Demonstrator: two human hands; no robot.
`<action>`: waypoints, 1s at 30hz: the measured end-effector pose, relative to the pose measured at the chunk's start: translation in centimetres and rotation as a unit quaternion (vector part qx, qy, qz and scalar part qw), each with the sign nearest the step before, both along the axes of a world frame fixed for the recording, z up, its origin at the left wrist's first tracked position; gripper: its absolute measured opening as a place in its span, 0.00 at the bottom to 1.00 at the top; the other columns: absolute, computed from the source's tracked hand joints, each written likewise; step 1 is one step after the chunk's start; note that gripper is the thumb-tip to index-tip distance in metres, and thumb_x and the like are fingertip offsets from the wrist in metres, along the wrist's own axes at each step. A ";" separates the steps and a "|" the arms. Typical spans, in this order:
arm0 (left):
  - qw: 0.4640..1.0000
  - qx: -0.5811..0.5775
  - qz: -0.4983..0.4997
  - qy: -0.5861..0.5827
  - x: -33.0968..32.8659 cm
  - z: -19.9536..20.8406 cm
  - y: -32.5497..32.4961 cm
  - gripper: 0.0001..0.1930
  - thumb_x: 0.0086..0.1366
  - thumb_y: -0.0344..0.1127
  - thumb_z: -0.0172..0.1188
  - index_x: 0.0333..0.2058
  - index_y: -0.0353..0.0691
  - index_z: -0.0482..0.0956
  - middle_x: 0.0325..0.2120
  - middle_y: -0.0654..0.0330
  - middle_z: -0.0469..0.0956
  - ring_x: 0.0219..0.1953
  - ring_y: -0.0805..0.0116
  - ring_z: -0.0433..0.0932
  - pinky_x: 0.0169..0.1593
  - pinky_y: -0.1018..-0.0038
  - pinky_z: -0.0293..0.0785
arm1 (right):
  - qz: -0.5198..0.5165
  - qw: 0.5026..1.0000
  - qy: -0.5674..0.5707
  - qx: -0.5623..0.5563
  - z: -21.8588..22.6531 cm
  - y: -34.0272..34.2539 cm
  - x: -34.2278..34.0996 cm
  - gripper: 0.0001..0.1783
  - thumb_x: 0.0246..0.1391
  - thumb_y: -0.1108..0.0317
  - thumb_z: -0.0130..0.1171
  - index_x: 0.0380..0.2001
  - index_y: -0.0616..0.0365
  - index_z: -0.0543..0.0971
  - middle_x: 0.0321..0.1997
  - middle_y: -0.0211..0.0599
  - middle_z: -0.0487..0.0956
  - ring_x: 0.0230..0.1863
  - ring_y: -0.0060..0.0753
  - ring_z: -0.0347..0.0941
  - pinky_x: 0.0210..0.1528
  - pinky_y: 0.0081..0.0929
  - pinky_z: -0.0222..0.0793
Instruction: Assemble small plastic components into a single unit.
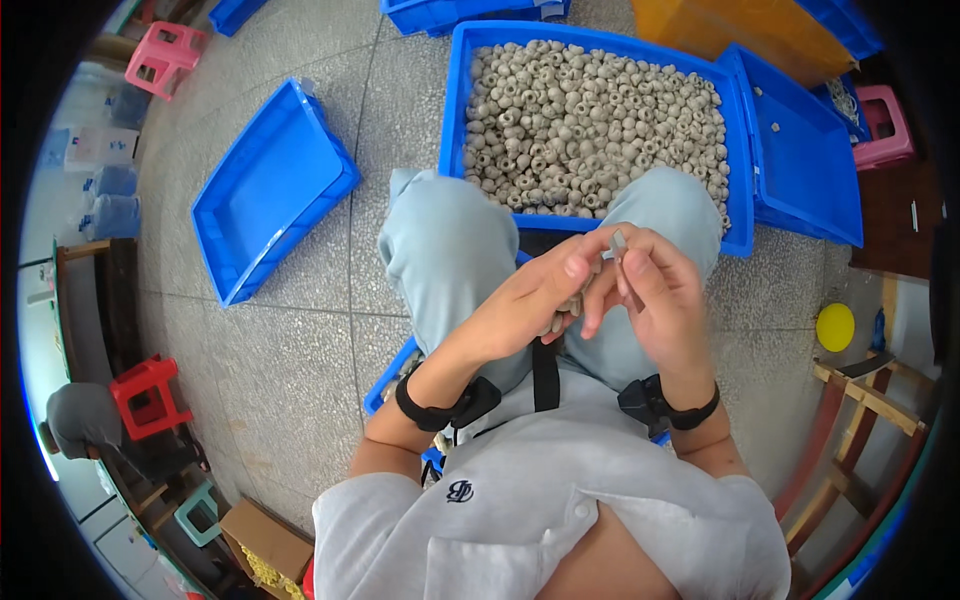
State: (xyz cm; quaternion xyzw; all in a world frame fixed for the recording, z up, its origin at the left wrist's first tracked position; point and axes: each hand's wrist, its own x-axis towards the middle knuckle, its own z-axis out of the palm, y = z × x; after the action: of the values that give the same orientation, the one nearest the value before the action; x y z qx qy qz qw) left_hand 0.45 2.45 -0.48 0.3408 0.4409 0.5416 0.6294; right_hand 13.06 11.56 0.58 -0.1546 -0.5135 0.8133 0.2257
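- Pieces (567, 312), small and grey-beige, held in the half-closed left hand (530, 295) above the lap (615, 348);
- right hand (662, 300) nearly closed, pinching a thin metallic strip (618, 243);
- blue tray (738, 170) of round, holed knobs (590, 110) beyond.

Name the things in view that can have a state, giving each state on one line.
Left hand: curled around small grey pieces
Right hand: pinching a small metallic tool
Central blue tray: filled with round grey pieces
Left blue tray: open side up
Red stool: upright
Upper-left pink stool: upright
Wrist straps: fastened
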 end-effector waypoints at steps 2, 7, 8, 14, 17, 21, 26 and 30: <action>0.999 -0.008 0.046 -0.004 0.5 -0.5 -0.3 0.22 0.64 0.53 0.36 0.39 0.39 0.63 0.17 0.69 0.65 0.17 0.84 0.61 0.18 0.87 0.56 | -0.017 1.000 -0.017 -0.015 -0.1 -0.3 -0.2 0.18 0.58 0.60 0.39 0.25 0.66 0.65 0.38 0.50 0.70 0.23 0.32 0.72 0.19 0.27 0.72; 0.992 0.001 0.127 -0.022 0.9 -1.7 -1.0 0.17 0.64 0.49 0.40 0.38 0.40 0.62 0.18 0.69 0.65 0.18 0.84 0.62 0.18 0.88 0.56 | -0.010 1.000 -0.015 -0.026 -0.4 -0.6 -0.7 0.19 0.59 0.60 0.38 0.23 0.66 0.64 0.37 0.50 0.69 0.25 0.33 0.72 0.20 0.29 0.74; 0.991 0.003 0.133 -0.029 0.9 -2.2 -1.2 0.18 0.64 0.50 0.39 0.38 0.40 0.62 0.19 0.69 0.65 0.18 0.84 0.62 0.18 0.88 0.56 | -0.020 0.999 -0.009 -0.028 -0.2 -0.6 -0.9 0.19 0.59 0.60 0.38 0.24 0.67 0.64 0.37 0.51 0.69 0.25 0.33 0.72 0.20 0.29 0.74; 0.987 -0.009 0.136 -0.082 0.4 -2.2 -1.6 0.23 0.64 0.56 0.32 0.39 0.40 0.62 0.20 0.66 0.66 0.17 0.83 0.61 0.18 0.87 0.57 | -0.023 0.998 0.000 -0.059 -0.5 -0.9 -1.2 0.16 0.58 0.63 0.39 0.32 0.68 0.68 0.35 0.45 0.71 0.27 0.30 0.72 0.25 0.29 0.75; 0.990 -0.024 0.128 -0.058 0.5 -2.3 -1.6 0.25 0.63 0.58 0.32 0.40 0.40 0.62 0.21 0.66 0.66 0.17 0.83 0.61 0.19 0.87 0.57 | -0.031 0.995 0.007 -0.094 -0.2 -1.3 -1.6 0.14 0.58 0.65 0.41 0.31 0.67 0.69 0.33 0.40 0.73 0.27 0.26 0.71 0.23 0.23 0.73; 0.991 0.039 0.122 -0.028 0.4 -3.1 -2.0 0.23 0.63 0.56 0.35 0.40 0.40 0.62 0.23 0.66 0.66 0.18 0.83 0.61 0.19 0.86 0.57 | -0.018 0.998 -0.009 -0.058 -1.4 -0.6 -0.4 0.13 0.58 0.66 0.42 0.23 0.63 0.68 0.25 0.36 0.72 0.19 0.17 0.65 0.16 0.15 0.59; 0.984 0.113 0.135 0.004 -0.3 -2.4 -2.5 0.18 0.63 0.50 0.42 0.39 0.39 0.65 0.28 0.63 0.68 0.21 0.80 0.63 0.23 0.85 0.60 | 0.023 0.994 -0.101 -0.045 1.3 -1.3 -0.2 0.13 0.57 0.66 0.45 0.21 0.60 0.69 0.14 0.31 0.70 0.12 0.12 0.56 0.13 0.12 0.49; 0.971 0.163 0.153 0.083 -0.2 -2.7 -2.3 0.17 0.62 0.47 0.45 0.39 0.38 0.67 0.29 0.61 0.68 0.28 0.72 0.68 0.31 0.79 0.64 | 0.035 0.993 -0.111 -0.032 1.4 -1.8 -0.2 0.10 0.56 0.67 0.47 0.24 0.61 0.71 0.15 0.31 0.71 0.13 0.12 0.59 0.14 0.11 0.51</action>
State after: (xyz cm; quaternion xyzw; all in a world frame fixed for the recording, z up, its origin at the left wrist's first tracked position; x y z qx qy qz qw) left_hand 0.23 0.13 -3.16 0.4111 0.4441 0.6656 0.4368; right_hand 12.90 9.73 1.99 -0.2330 -0.5140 0.8147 0.1333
